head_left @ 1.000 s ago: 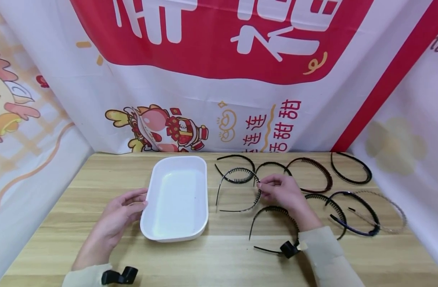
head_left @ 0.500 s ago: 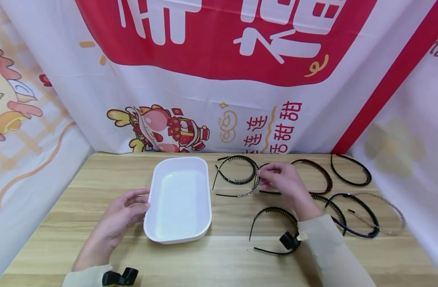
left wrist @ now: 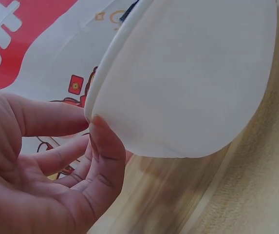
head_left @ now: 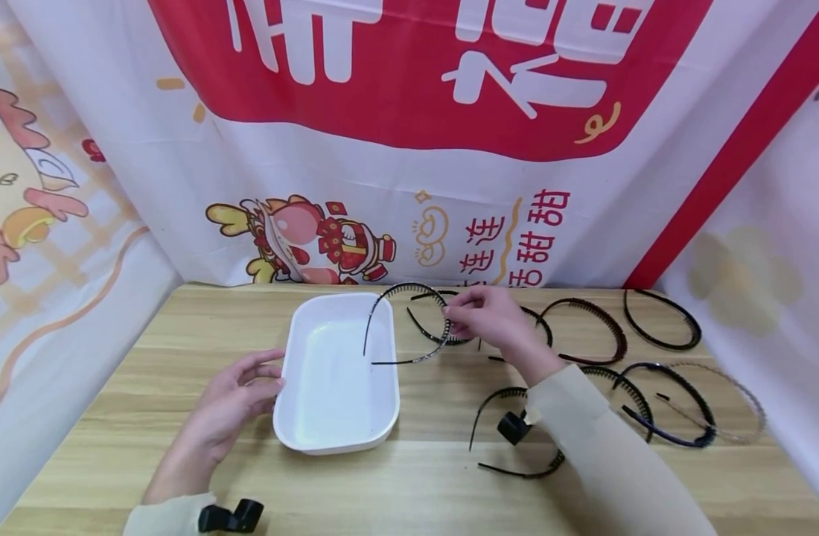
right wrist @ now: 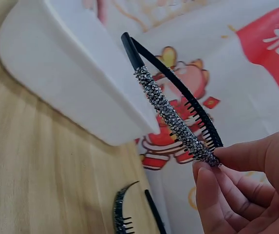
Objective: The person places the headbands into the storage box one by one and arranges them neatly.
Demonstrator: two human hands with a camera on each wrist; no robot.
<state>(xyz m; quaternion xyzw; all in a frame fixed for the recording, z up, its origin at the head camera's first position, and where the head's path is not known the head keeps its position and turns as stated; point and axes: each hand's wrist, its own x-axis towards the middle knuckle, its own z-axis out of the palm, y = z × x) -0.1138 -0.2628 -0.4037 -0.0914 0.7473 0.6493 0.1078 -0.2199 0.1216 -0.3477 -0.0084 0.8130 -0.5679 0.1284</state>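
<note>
A white plastic tub (head_left: 336,406) stands left of centre on the wooden table. My left hand (head_left: 238,394) is at its left side; in the left wrist view thumb and finger pinch the rim. My right hand (head_left: 490,324) pinches a black toothed headband (right wrist: 171,114) at its crown, between thumb and fingers. Silvery sparkling stones cover the band, and its tips are bare black. It hangs raised, its two ends pointing left and overlapping the tub's right rim in the head view. Nothing shows inside the tub.
Several headbands lie on the table to the right: a brownish-red toothed one (head_left: 613,327), a plain black one (head_left: 694,327) by the corner, a dark blue one (head_left: 700,409), a black one (head_left: 473,424) under my right forearm. A printed cloth (head_left: 356,179) hangs behind.
The right hand has lifted the sparkling headband and carried it left, from over the other headbands to the tub's right rim. The left hand keeps its place at the tub.
</note>
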